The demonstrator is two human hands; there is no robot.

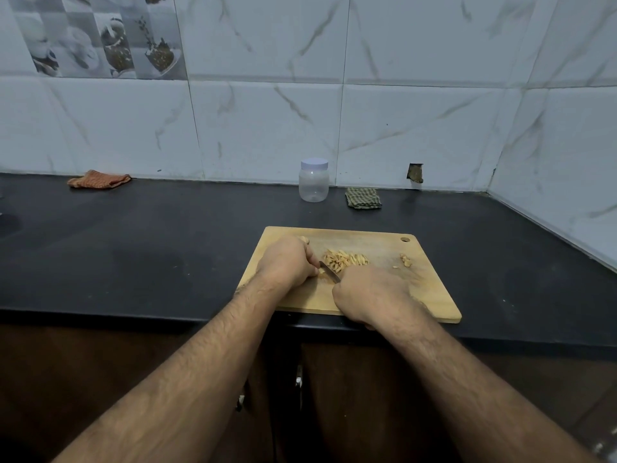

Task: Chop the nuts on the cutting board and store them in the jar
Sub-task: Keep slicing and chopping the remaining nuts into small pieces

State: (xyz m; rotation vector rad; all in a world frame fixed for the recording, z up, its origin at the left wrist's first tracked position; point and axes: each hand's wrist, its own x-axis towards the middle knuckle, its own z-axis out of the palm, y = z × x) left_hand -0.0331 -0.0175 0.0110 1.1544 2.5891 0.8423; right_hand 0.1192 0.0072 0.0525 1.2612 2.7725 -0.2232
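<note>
Nuts [345,260] lie in a pile of pale slivers near the middle of the wooden cutting board [430,295], which sits at the front edge of the dark tabletop [167,255]. A few more pieces [405,260] lie apart toward the board's right side, below the hanging hole in its far right corner. One whole nut [304,240] shows just beyond my left hand.

Left hand [287,265]: placed on the left part of the board, fingers curled down, grip closed on a small nut piece [321,271] pinned against the wood beside the blade.

Right hand [370,295]: placed on the near middle of the board, grip clenched around the handle of the knife [330,272]. The handle itself is hidden inside my fist. The blade projects to the upper left, its tip between my left fingers and the pile, its edge down at the board beside the held piece.

Jar [314,180]: clear plastic, upright, white lid on, standing at the back of the tabletop against the tiled wall [417,121], well apart from the board. It looks to hold nothing, though I cannot be sure.

Green checked cloth [363,198]: folded, just right of the jar. Orange cloth [98,179]: crumpled, at the far left by the wall
</note>
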